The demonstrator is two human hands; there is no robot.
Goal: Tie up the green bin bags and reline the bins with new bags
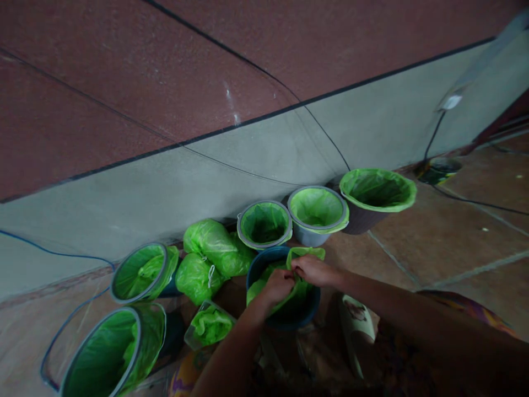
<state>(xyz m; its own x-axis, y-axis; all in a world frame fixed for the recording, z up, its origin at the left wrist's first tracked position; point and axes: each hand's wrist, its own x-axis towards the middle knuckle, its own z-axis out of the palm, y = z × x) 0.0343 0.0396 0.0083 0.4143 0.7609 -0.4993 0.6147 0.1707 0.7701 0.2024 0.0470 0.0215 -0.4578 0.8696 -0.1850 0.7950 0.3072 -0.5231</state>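
A green bin liner (308,253) hangs partly inside a dark blue bin (308,317) on the floor before me. My left hand (281,285) is closed on the liner above the middle of the bin. Close beside it, my right hand (311,270) grips the liner's edge near the bin's right rim. The fingertips of both hands are partly hidden by the hands themselves. Part of the liner sticks out past the rim at the upper right, and the rest lies bunched inside.
Lined bins stand along the wall: a grey-rimmed one (264,243), a pale one (312,234) and a brown one (363,218). Tied green bags (198,278), a small clear container (194,337) and two lined bins (165,248) (138,336) sit left. Cables cross the wall; a slipper (357,317) is nearby.
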